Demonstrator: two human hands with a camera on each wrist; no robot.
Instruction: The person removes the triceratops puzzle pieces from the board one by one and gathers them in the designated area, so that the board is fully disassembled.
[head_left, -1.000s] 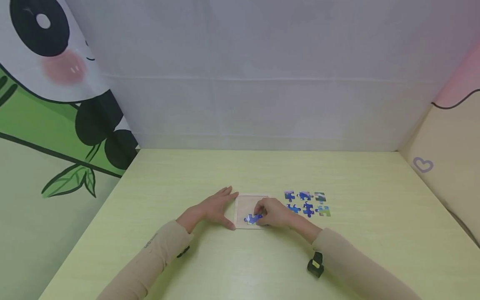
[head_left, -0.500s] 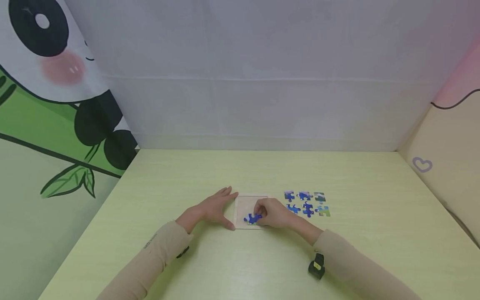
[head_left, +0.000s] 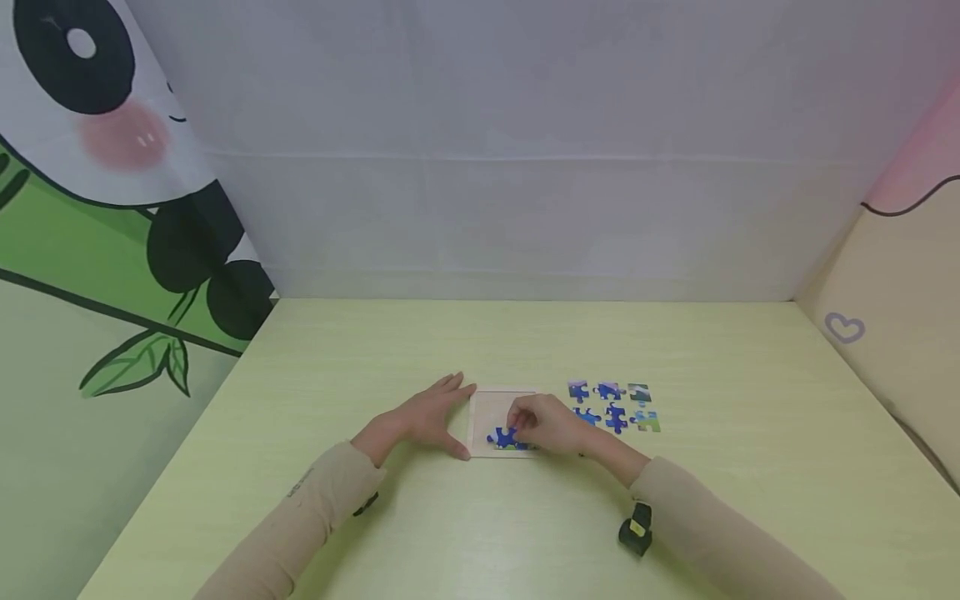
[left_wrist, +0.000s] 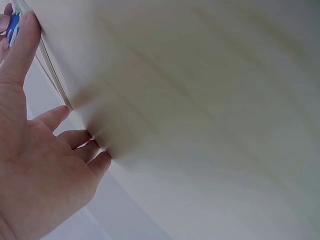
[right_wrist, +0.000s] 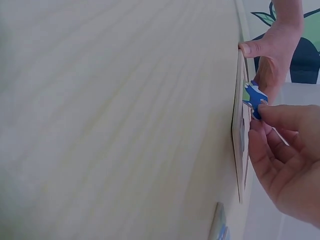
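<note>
A blue jigsaw puzzle piece (head_left: 504, 437) is pinched between the thumb and fingers of my right hand (head_left: 549, 423), over the lower part of a shallow wooden puzzle tray (head_left: 489, 408). In the right wrist view the puzzle piece (right_wrist: 257, 99) stands tilted above the tray (right_wrist: 239, 120), with white and green in its print. Spread fingers of my left hand (head_left: 431, 417) rest at the tray's left edge, thumb near the lower corner and index finger near the upper one. The left wrist view shows this hand (left_wrist: 50, 160) with its other fingertips on the table. My right hand hides part of the tray.
Several loose puzzle pieces (head_left: 616, 417) lie in two rows on the table (head_left: 480, 525), just right of the tray. A pale wall (head_left: 525, 225) closes off the back. Printed panels stand at both sides.
The puzzle piece has turned slightly in my right fingers, and a bit more of it shows beside them. My left hand and the tray stay in place.
</note>
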